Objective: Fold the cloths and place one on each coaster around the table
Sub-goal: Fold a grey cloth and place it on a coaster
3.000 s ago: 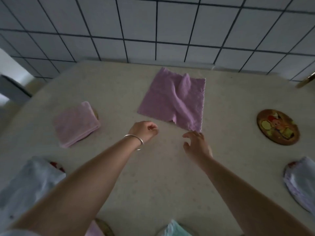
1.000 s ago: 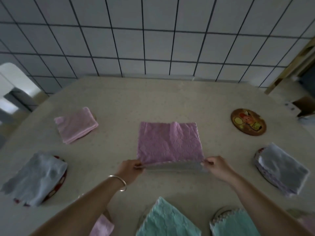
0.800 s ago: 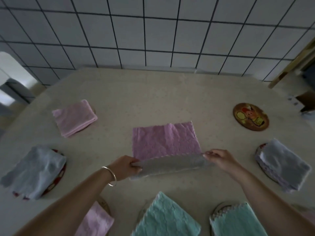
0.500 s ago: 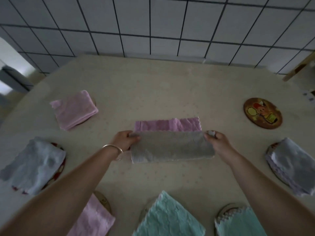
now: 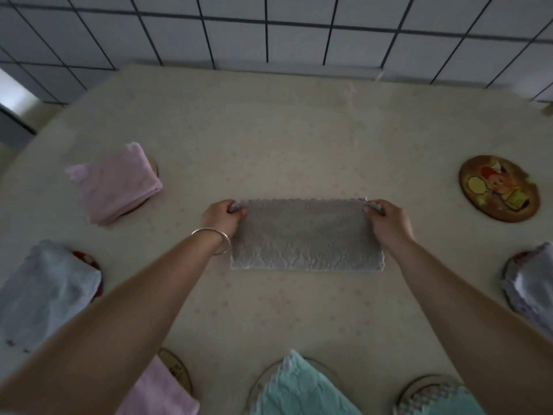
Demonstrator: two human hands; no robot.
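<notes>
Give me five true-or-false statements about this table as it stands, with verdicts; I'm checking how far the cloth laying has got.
1. Both hands pinch the far corners of the cloth in the middle. True: left hand, right hand.
2. That cloth lies spread open in a single layer. False: it is folded in half into a long strip.
3. The coaster at far right has a cloth on it. False: it is bare, its cartoon picture showing.
4. A folded pink cloth sits on a coaster at far left. True.
5. The bracelet is on the right wrist. False: it is on the left.
</notes>
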